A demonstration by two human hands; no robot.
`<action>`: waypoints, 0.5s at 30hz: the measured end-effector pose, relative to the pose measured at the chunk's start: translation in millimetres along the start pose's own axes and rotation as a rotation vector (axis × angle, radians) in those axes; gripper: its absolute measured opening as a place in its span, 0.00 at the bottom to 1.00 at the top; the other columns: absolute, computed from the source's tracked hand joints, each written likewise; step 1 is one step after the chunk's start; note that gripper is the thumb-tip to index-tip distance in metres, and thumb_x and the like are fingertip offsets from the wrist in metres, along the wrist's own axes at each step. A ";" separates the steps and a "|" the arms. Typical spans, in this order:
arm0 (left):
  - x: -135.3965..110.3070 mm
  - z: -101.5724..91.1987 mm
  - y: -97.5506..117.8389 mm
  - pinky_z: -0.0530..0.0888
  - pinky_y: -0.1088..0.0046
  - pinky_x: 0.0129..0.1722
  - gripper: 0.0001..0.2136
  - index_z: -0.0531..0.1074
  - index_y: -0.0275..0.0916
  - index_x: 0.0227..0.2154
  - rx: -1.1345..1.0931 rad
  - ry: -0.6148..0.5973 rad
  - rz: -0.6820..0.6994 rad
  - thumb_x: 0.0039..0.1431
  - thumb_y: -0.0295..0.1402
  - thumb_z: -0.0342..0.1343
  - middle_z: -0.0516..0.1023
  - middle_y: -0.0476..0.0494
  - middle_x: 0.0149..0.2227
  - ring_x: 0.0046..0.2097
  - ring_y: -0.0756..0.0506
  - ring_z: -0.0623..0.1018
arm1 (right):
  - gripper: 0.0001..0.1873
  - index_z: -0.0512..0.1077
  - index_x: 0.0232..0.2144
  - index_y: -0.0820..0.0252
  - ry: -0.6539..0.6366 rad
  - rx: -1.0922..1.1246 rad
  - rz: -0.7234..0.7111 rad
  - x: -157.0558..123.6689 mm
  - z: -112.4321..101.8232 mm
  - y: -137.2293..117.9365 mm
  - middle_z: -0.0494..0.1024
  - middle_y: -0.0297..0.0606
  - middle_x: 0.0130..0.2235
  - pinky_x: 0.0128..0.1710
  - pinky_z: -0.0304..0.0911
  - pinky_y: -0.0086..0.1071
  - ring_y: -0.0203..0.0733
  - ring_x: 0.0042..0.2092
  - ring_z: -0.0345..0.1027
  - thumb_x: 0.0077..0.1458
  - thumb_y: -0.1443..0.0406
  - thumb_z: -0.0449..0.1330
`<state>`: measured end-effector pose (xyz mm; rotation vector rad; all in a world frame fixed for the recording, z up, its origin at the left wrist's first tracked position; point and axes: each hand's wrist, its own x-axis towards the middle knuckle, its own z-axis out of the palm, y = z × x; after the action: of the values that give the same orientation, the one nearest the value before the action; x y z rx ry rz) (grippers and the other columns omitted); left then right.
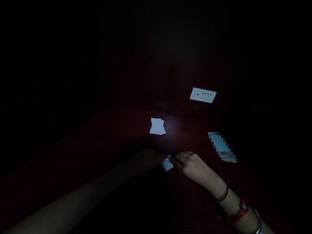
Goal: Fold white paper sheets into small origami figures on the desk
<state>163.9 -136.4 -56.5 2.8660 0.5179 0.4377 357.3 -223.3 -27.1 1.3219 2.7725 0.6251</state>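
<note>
The scene is very dark. A small white folded paper [167,163] lies on a dark reddish table [109,139], held between both hands. My left hand [151,158] reaches in from the lower left, its fingers closed at the paper's left edge. My right hand [191,164] comes from the lower right, fingers curled and pinching the paper's right side. Red thread bands and a metal bangle circle the right wrist. A second white paper piece [157,126] lies flat farther back on the table, apart from both hands.
A white wall socket [203,95] sits on the dark back wall at the right. A blurred-out phone-like object [222,147] lies on the table right of my right hand. Everything else is lost in darkness.
</note>
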 end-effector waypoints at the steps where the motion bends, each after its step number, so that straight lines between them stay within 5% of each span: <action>1: -0.3 -1.9 0.9 0.65 0.74 0.35 0.12 0.61 0.44 0.44 -0.004 -0.023 0.007 0.58 0.33 0.41 0.71 0.49 0.37 0.36 0.48 0.72 | 0.10 0.66 0.35 0.62 -0.012 0.000 -0.021 0.0 0.2 -0.2 0.69 0.40 0.33 0.28 0.52 0.32 0.39 0.34 0.60 0.55 0.71 0.46; 9: -4.3 -13.5 12.0 0.65 0.77 0.35 0.17 0.68 0.42 0.36 -0.168 -0.060 -0.149 0.59 0.40 0.35 0.73 0.51 0.35 0.36 0.50 0.72 | 0.11 0.67 0.33 0.64 -0.044 0.025 -0.039 -0.8 4.6 -0.2 0.68 0.40 0.31 0.30 0.53 0.31 0.37 0.32 0.61 0.54 0.72 0.45; 15: -8.2 -9.3 6.6 0.65 0.76 0.34 0.17 0.69 0.41 0.35 -0.082 -0.064 -0.070 0.59 0.40 0.35 0.73 0.49 0.34 0.35 0.49 0.72 | 0.10 0.68 0.32 0.63 -0.056 0.149 -0.011 -2.5 1.4 4.8 0.68 0.38 0.30 0.34 0.54 0.30 0.36 0.33 0.61 0.54 0.67 0.47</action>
<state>155.7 -144.2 -48.2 2.7634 0.5731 0.3461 362.8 -222.0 -27.1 1.3255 2.8278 0.3808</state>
